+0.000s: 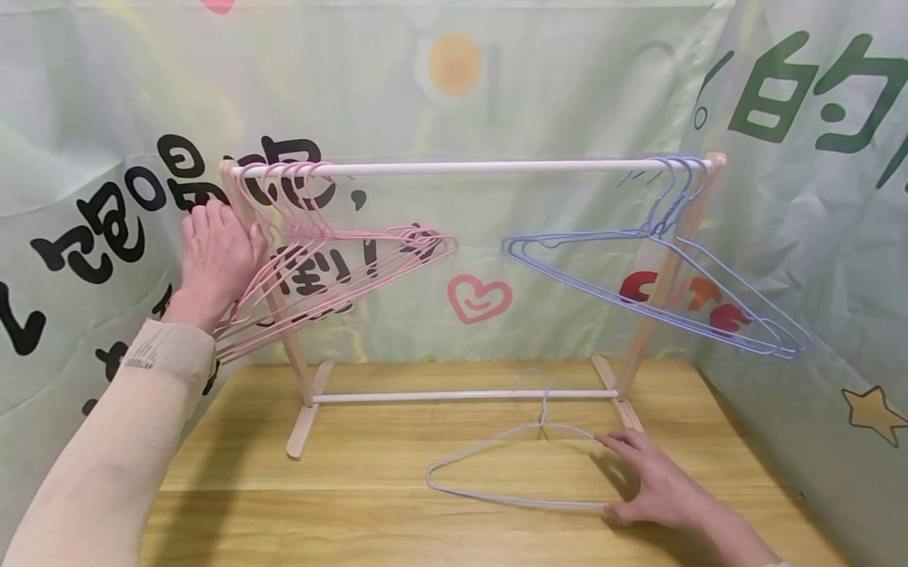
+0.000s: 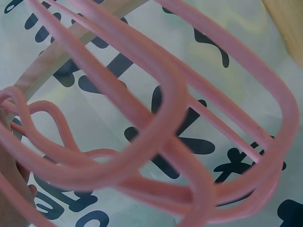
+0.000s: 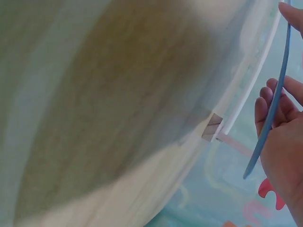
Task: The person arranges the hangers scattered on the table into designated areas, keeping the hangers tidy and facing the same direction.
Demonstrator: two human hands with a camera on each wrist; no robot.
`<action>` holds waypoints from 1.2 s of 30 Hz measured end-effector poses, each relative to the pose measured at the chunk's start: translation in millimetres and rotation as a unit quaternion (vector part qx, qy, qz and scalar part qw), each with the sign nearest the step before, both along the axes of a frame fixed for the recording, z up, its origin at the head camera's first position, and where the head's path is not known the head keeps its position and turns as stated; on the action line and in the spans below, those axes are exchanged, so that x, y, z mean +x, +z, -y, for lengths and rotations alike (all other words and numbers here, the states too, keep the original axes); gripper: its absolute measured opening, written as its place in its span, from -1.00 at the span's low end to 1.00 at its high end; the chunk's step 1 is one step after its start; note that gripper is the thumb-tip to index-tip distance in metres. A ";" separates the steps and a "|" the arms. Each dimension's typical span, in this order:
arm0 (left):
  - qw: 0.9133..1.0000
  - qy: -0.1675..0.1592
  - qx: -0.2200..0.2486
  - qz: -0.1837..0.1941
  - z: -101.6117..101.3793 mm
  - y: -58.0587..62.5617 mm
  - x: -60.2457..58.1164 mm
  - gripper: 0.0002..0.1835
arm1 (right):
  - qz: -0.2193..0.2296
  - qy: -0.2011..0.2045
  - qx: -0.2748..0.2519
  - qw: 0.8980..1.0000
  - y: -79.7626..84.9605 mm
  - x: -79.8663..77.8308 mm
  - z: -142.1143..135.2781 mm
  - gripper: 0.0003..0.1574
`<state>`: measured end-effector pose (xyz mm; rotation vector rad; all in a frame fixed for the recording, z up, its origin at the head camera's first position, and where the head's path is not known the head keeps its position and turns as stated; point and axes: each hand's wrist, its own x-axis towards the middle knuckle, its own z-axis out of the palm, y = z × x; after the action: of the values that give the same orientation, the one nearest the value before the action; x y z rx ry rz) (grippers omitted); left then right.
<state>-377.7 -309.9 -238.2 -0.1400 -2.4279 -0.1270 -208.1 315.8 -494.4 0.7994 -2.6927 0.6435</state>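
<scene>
In the head view, my left hand [image 1: 218, 259] is at the upper left post [image 1: 250, 210] of a small wooden clothes rack, thumb across the post, apparently gripping it; the fingertips are hidden. Several pink hangers [image 1: 342, 271] hang beside it; their looped ends [image 2: 170, 104] fill the left wrist view. Low at the right, my right hand [image 1: 660, 487] holds one end of a pale blue hanger [image 1: 517, 503] between fingers and thumb, just above the table. Its wire [image 3: 279, 90] runs past the palm in the right wrist view.
Blue hangers [image 1: 649, 299] hang at the right end of the rack's white top bar [image 1: 473, 166]. A lower white bar [image 1: 450, 395] joins the wooden feet on the table [image 1: 371, 514]. Printed cloth [image 1: 581, 71] stands behind and at both sides.
</scene>
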 end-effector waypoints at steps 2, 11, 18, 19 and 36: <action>1.000 0.000 0.000 0.000 -0.1 0.0 0.2 -0.50 | -0.017 -0.001 -0.001 1.000 1.3 0.0 0.8 0.24; 1.000 -0.002 0.005 -0.002 -1.4 -0.9 1.5 -0.51 | -0.069 -0.011 -0.012 0.997 11.4 2.0 4.7 0.28; 1.000 -0.003 0.004 -0.006 -1.1 -0.9 1.1 -0.51 | -0.115 -0.010 -0.023 0.993 27.2 0.3 8.1 0.32; 1.000 -0.002 0.004 -0.007 -1.0 -0.8 0.9 -0.51 | -0.122 -0.005 -0.027 0.992 29.9 -0.5 8.6 0.33; 1.000 0.001 -0.003 -0.002 -0.3 0.1 -0.5 -0.49 | -0.278 0.051 -0.068 0.957 90.8 -13.5 19.7 0.19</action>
<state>-378.2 -309.6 -238.1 -0.1396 -2.4242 -0.1190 -221.5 296.1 -403.6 0.9232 -2.0884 0.5202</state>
